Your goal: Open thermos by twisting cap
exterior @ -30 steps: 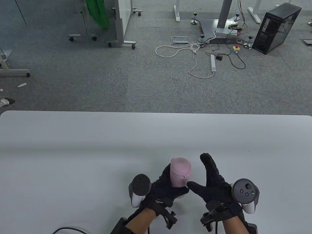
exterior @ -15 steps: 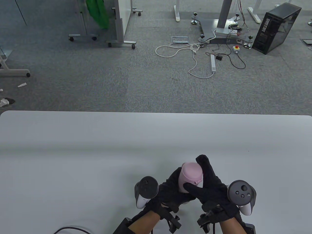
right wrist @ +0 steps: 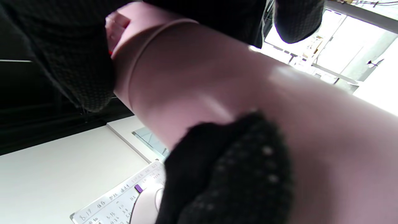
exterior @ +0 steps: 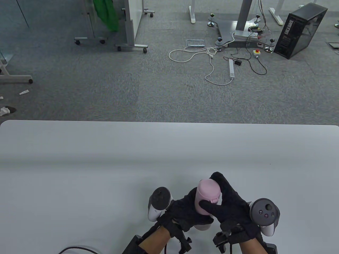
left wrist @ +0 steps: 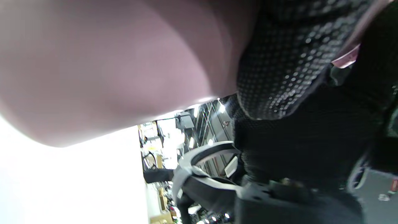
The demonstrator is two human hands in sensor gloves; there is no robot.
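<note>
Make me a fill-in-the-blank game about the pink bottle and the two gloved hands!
1. The thermos is the color ____.
2. The hand wrapped around the thermos body from the left side of the table view is the ____ hand.
3. The right hand has its fingers over the ____ of the thermos, at the cap.
4. Both hands wear gloves colored ____.

Missing words: pink; left; top; black
</note>
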